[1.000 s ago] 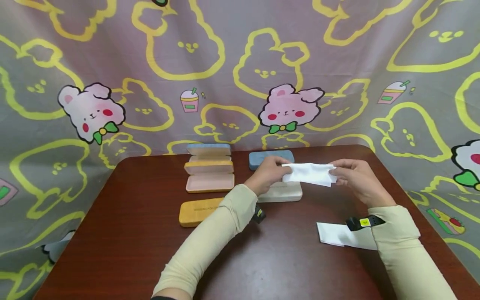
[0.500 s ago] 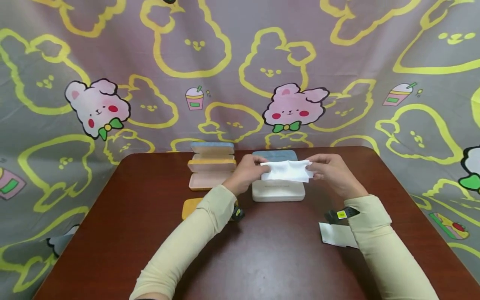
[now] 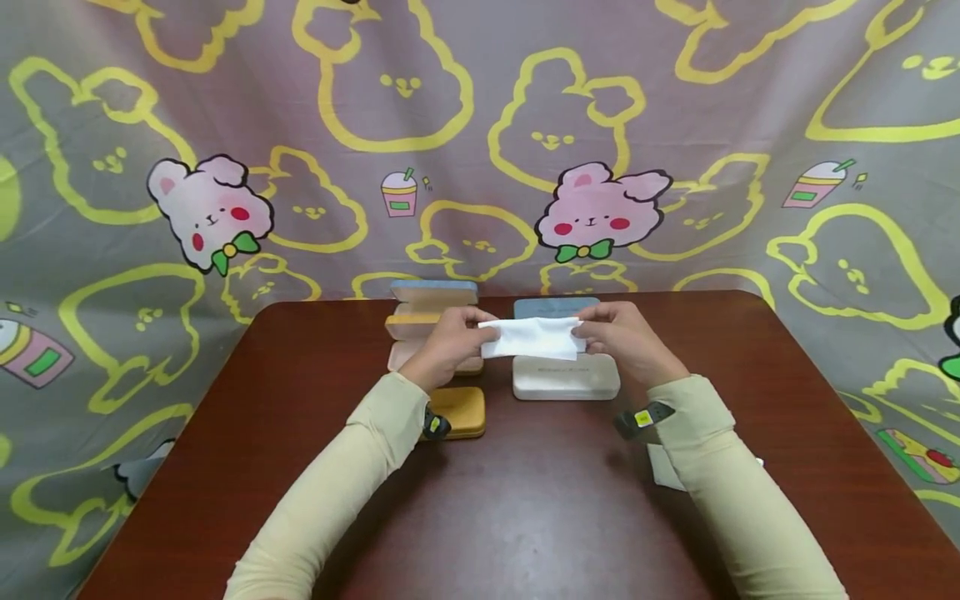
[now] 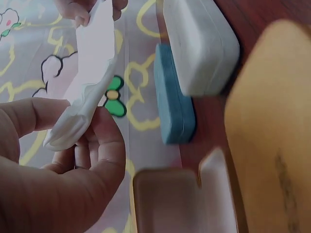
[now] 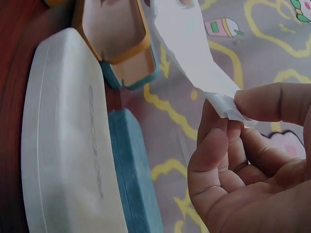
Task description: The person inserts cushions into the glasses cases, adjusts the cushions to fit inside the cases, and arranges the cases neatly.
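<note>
A folded white cloth (image 3: 534,338) is stretched level between my two hands, above the table. My left hand (image 3: 452,343) pinches its left end between thumb and fingers; the folded layers show in the left wrist view (image 4: 73,124). At the other end, my right hand (image 3: 624,340) pinches the cloth the same way, thumb on the near side. Just below and behind the cloth lie a closed white glasses case (image 3: 566,379) and a closed blue glasses case (image 3: 557,307). Under my left wrist sits a closed yellow glasses case (image 3: 461,410), partly covered by the sleeve.
Behind my left hand stand an open yellow glasses case (image 3: 408,350) and an open blue one (image 3: 435,290), lids raised. A flat white folded piece (image 3: 666,467) lies under my right forearm on the brown table (image 3: 480,517). A patterned curtain (image 3: 480,133) hangs behind the table.
Both hands have carried the stretched cloth leftward, from right of the white case to over its left part. The view has turned slightly to the left.
</note>
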Available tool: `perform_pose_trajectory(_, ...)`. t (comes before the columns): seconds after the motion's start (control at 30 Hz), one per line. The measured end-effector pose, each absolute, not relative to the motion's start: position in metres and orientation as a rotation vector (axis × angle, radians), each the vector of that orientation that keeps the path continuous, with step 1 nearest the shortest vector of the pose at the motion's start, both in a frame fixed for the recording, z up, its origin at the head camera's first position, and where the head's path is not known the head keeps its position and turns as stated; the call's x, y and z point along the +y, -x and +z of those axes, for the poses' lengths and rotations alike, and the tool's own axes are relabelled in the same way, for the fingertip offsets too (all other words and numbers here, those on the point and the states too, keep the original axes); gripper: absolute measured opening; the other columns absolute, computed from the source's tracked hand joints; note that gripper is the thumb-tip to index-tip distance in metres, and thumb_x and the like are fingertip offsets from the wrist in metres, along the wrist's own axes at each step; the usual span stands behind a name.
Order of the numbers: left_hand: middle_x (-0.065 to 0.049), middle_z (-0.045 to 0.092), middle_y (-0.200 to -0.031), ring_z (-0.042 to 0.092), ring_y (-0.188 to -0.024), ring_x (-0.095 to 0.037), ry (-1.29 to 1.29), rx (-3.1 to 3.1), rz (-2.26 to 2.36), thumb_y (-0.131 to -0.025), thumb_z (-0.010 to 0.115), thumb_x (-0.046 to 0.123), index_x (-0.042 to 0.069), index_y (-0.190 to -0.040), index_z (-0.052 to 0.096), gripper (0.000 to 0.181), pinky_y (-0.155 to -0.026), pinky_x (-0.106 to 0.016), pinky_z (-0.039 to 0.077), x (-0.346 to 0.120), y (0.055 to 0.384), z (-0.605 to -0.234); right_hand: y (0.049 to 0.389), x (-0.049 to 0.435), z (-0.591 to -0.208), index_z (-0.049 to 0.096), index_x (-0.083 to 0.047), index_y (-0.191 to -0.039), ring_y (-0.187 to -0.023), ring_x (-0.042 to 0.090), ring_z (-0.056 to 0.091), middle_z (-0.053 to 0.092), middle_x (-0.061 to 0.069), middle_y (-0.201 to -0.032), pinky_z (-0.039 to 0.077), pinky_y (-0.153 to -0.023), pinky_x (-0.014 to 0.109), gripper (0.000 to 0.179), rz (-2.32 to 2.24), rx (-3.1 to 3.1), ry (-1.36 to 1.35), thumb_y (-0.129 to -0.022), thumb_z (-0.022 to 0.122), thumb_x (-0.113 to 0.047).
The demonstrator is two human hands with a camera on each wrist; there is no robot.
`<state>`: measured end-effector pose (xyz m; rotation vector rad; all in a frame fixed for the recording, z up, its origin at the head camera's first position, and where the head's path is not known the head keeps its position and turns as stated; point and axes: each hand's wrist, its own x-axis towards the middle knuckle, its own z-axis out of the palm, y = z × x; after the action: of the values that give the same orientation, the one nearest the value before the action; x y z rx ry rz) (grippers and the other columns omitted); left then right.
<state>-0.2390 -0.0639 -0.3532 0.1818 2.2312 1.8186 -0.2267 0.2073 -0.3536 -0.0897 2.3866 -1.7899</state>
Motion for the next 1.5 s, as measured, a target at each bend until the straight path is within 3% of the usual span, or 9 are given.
perform_pose_trajectory(0.17, -0.020, 0.061, -0.119, 0.065, -0.097, -0.027, -0.129, 2.176, 1.878, -0.096, 0.063, 0.004, -0.008, -0.118, 0.065, 0.025, -0.086, -0.045, 0.055, -0.086, 0.236, -0.350, 0.234, 0.186, -0.357, 0.064, 0.012, -0.111, -0.074, 0.017, 0.062, 0.065, 0.014, -0.097, 0.058, -0.078, 0.042, 0.025, -1.853, 2.312, 0.151, -0.091, 0.068, -0.004)
perform_pose_trajectory(0.33, -0.022, 0.060, -0.118, 0.064, -0.098, -0.026, -0.093, 2.188, 1.867, -0.096, 0.063, 0.004, -0.010, -0.122, 0.061, 0.030, -0.094, -0.052, 0.051, -0.100, 0.235, -0.349, 0.237, 0.167, -0.361, 0.063, 0.014, -0.111, -0.069, 0.014, 0.061, 0.066, 0.010, -0.089, 0.058, -0.073, 0.036, 0.025, -1.909, 2.211, 0.188, -0.090, 0.066, 0.000)
perform_pose_trajectory(0.5, -0.020, 0.060, -0.114, 0.064, -0.094, -0.024, -0.053, 2.224, 1.859, -0.095, 0.065, 0.004, -0.009, -0.119, 0.062, 0.028, -0.094, -0.052, 0.050, -0.117, 0.236, -0.353, 0.239, 0.148, -0.362, 0.063, 0.014, -0.111, -0.067, 0.015, 0.060, 0.066, 0.012, -0.089, 0.056, -0.071, 0.033, 0.026, -1.887, 2.201, 0.182, -0.090, 0.067, -0.002)
perform_pose_trajectory(0.67, -0.019, 0.058, -0.115, 0.064, -0.089, -0.021, 0.009, 2.251, 1.852, -0.095, 0.066, 0.006, -0.009, -0.121, 0.061, 0.030, -0.091, -0.051, 0.052, -0.137, 0.236, -0.357, 0.243, 0.133, -0.366, 0.066, 0.010, -0.114, -0.071, 0.018, 0.062, 0.066, 0.012, -0.094, 0.057, -0.076, 0.039, 0.027, -1.810, 2.261, 0.191, -0.091, 0.069, -0.005)
perform_pose_trajectory(0.83, -0.020, 0.060, -0.116, 0.064, -0.086, -0.019, 0.047, 2.268, 1.854, -0.096, 0.066, 0.006, -0.009, -0.121, 0.063, 0.029, -0.082, -0.041, 0.055, -0.155, 0.238, -0.363, 0.245, 0.116, -0.373, 0.069, 0.006, -0.108, -0.078, 0.034, 0.063, 0.066, 0.013, -0.091, 0.055, -0.077, 0.047, 0.021, -1.744, 2.344, 0.240, -0.090, 0.067, -0.004)
perform_pose_trajectory(0.97, -0.018, 0.062, -0.111, 0.063, -0.077, -0.017, 0.062, 2.294, 1.840, -0.095, 0.067, 0.005, -0.008, -0.119, 0.066, 0.027, -0.076, -0.043, 0.053, -0.167, 0.241, -0.372, 0.248, 0.102, -0.382, 0.071, 0.003, -0.102, -0.081, 0.043, 0.062, 0.066, 0.012, -0.085, 0.054, -0.069, 0.042, 0.015, -1.675, 2.435, 0.266, -0.088, 0.067, -0.002)
perform_pose_trajectory(1.13, -0.017, 0.063, -0.109, 0.063, -0.077, -0.019, 0.098, 2.302, 1.841, -0.095, 0.069, 0.005, -0.008, -0.118, 0.067, 0.027, -0.082, -0.051, 0.051, -0.181, 0.243, -0.381, 0.252, 0.088, -0.392, 0.071, 0.002, -0.101, -0.078, 0.036, 0.066, 0.067, 0.011, -0.082, 0.050, -0.061, 0.031, 0.014, -1.553, 2.566, 0.318, -0.088, 0.068, -0.003)
perform_pose_trajectory(1.33, -0.018, 0.063, -0.116, 0.065, -0.090, -0.025, 0.139, 2.335, 1.817, -0.093, 0.073, 0.006, -0.006, -0.117, 0.067, 0.027, -0.091, -0.051, 0.051, -0.191, 0.247, -0.385, 0.255, 0.074, -0.401, 0.073, -0.003, -0.094, -0.070, 0.020, 0.062, 0.067, 0.006, -0.081, 0.051, -0.064, 0.035, 0.008, -1.382, 2.790, 0.410, -0.087, 0.069, -0.006)
perform_pose_trajectory(1.5, -0.014, 0.064, -0.113, 0.063, -0.087, -0.025, 0.180, 2.371, 1.799, -0.089, 0.077, 0.006, -0.003, -0.109, 0.071, 0.023, -0.090, -0.050, 0.051, -0.197, 0.249, -0.391, 0.256, 0.064, -0.406, 0.074, -0.004, -0.093, -0.065, 0.016, 0.063, 0.070, 0.003, -0.077, 0.052, -0.064, 0.034, 0.009, -1.316, 2.885, 0.449, -0.086, 0.069, -0.004)
